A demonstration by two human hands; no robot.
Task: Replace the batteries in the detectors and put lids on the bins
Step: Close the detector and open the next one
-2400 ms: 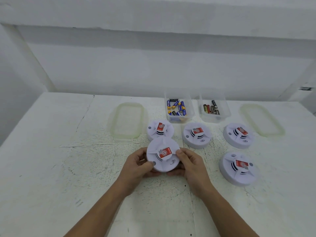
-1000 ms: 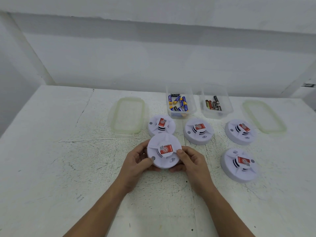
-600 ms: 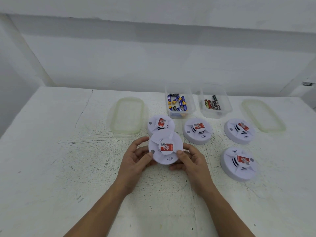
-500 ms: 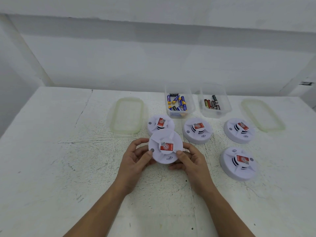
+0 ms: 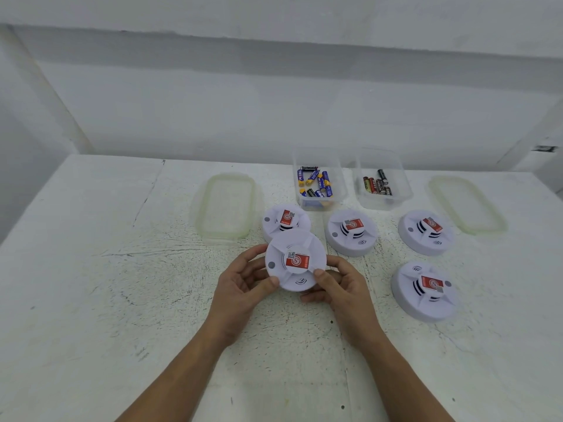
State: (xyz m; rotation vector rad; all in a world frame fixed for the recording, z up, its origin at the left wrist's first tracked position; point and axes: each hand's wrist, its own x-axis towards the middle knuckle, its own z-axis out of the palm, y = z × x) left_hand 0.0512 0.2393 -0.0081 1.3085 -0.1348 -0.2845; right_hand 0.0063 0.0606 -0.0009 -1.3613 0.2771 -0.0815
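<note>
Left hand [image 5: 240, 289]: fingers curled under the left rim of the smoke detector [image 5: 295, 259], thumb on its face.
Right hand [image 5: 342, 289]: grasps the right rim, thumb on the face.
Left battery bin [image 5: 343, 190]: beyond the fingertips, uncovered.
Left lid [image 5: 225, 205]: left of the fingertips.

We seem to be in a bare workroom: a scuffed white counter [image 5: 91, 300] against plain white walls [image 5: 274, 102].
</note>
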